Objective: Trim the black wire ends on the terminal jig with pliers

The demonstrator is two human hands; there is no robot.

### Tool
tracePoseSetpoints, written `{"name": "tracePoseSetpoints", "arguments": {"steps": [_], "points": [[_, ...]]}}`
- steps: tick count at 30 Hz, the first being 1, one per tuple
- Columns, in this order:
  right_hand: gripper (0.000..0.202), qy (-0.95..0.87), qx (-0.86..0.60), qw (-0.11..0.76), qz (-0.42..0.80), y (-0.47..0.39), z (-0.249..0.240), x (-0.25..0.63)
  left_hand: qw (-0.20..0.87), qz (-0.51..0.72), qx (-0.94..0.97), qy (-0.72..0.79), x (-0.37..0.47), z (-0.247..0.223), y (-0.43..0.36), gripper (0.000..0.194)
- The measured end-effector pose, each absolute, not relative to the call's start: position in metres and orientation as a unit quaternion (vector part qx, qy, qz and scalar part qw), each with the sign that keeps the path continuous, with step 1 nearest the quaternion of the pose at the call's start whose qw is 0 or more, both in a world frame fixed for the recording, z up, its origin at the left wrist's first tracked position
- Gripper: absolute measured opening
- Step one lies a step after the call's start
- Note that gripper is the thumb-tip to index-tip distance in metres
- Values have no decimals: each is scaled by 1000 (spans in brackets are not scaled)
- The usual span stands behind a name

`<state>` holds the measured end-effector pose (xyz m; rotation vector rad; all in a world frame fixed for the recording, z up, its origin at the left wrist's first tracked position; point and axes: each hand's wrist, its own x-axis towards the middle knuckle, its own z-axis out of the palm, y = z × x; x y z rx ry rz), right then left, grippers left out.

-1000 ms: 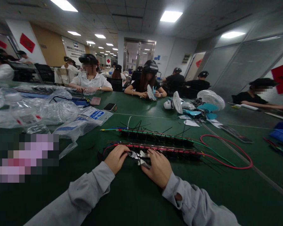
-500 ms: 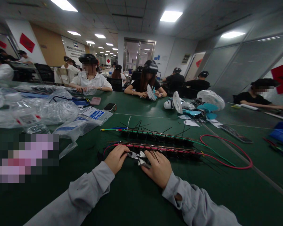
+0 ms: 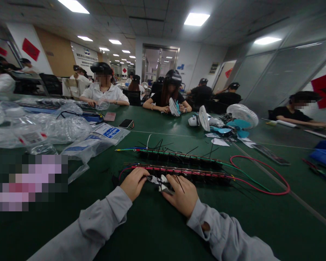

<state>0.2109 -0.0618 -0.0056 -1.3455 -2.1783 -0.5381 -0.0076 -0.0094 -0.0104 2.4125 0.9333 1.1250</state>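
Note:
Two long dark strips lie side by side on the green table, with many thin black cable ties sticking out of them. The near strip (image 3: 206, 176) carries a red wire, the far strip (image 3: 179, 158) a green one. My left hand (image 3: 134, 184) rests at the near strip's left part, fingertips pinched at its front edge; what they grip is mostly hidden. Just to the right, my right hand (image 3: 182, 192) is closed on a small white-and-grey object (image 3: 163, 179), whose kind I cannot make out. A loose cable tie crosses the right fingers.
Clear plastic bags (image 3: 54, 125) and a phone (image 3: 126, 123) lie to the left. Fan parts (image 3: 240, 117) lie at the back right. A red wire loop (image 3: 289, 186) curls on the right, near a blue bin (image 3: 324, 154). Co-workers (image 3: 168, 94) sit opposite.
Both hands stay almost in place. The thin black tie ends by my right fingers have shifted slightly.

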Motion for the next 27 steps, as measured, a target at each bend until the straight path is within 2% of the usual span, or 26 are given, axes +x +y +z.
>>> {"name": "tracePoseSetpoints", "arguments": {"steps": [18,23,27], "points": [[43,-801,-514,243,-189,-63,-2,210,158,400,842,325,-7,-8,-10,19],[23,-811,-519,211,-169,-64,4,208,163,404,838,328,-7,-10,-10,19],[21,-819,-508,209,-166,-63,8,209,162,407,836,329,-7,-12,-10,20]]}}
